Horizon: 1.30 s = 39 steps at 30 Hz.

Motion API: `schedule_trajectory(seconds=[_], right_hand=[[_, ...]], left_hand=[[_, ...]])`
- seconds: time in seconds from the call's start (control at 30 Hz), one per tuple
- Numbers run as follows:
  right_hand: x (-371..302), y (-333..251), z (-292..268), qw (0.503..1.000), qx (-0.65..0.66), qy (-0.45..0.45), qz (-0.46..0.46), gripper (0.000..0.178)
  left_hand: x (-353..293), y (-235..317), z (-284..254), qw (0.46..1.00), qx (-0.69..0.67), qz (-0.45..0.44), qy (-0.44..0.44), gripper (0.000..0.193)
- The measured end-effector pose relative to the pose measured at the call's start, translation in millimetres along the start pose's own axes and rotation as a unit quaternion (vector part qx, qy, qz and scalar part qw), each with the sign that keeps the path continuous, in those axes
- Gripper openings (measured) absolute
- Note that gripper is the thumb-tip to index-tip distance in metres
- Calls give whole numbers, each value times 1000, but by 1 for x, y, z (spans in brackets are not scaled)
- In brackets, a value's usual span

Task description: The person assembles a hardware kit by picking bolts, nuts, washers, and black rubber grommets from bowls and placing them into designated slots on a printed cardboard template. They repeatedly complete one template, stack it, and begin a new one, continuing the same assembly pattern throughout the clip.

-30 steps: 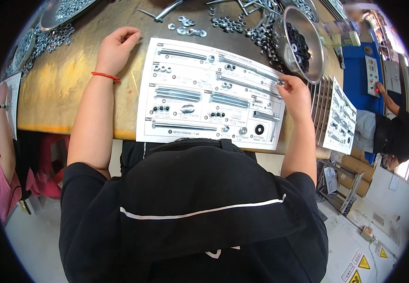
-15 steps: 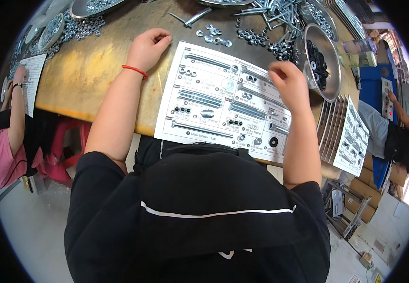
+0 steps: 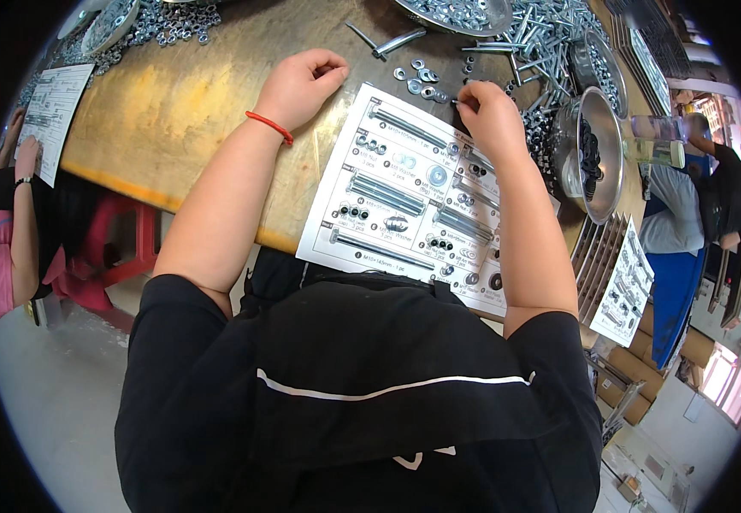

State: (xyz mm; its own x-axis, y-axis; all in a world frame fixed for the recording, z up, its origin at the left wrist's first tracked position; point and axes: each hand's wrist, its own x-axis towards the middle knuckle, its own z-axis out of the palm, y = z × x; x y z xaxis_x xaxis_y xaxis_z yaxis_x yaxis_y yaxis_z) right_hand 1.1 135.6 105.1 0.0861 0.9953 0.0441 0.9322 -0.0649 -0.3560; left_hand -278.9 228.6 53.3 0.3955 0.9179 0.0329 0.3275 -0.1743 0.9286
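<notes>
A white sheet with pictures of bolts, nuts and washers lies at the table's near edge in front of me. Beyond its upper left corner rests my left hand, a red cord round the wrist, its fingers curled closed. What is inside them, if anything, is hidden. At the sheet's top edge, my right hand has thumb and fingers pinched together beside a small group of loose washers. A tiny dark piece shows at the fingertips, too small to name. My right forearm covers the sheet's right part.
Two metal pins lie beyond the washers. Bolts and nuts are heaped at the far right, by a steel bowl of black rings. A stack of printed cards stands at right. Co-workers are at left and right.
My right hand has moved left and away from me, from above the sheet's right side to its top edge by the washers. My left hand stays near the sheet's upper left corner.
</notes>
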Motion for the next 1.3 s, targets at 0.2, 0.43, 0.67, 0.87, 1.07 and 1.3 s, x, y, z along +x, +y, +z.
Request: schedule_trajectory(seconds=[0.2, 0.43, 0.67, 0.87, 1.07, 1.3], right_hand=[[-11, -4, -12, 998, 6, -39, 52, 28], [3, -10, -8, 993, -41, -71, 79, 26], [13, -3, 5, 997, 64, -18, 34, 27], [15, -5, 12, 996, 83, -23, 8, 28], [13, -3, 13, 997, 70, -36, 9, 30], [-3, 2, 8, 996, 81, 8, 30, 27]], left_hand=[[0, 2, -1, 1000, 0, -3, -7, 21], [1, 0, -3, 1000, -8, 2, -14, 22], [1, 5, -5, 1000, -5, 5, -12, 22], [1, -3, -2, 1000, -13, 3, -4, 23], [-1, 1, 0, 1000, 6, 4, 3, 23], [0, -1, 5, 999, 31, 1, 12, 22]])
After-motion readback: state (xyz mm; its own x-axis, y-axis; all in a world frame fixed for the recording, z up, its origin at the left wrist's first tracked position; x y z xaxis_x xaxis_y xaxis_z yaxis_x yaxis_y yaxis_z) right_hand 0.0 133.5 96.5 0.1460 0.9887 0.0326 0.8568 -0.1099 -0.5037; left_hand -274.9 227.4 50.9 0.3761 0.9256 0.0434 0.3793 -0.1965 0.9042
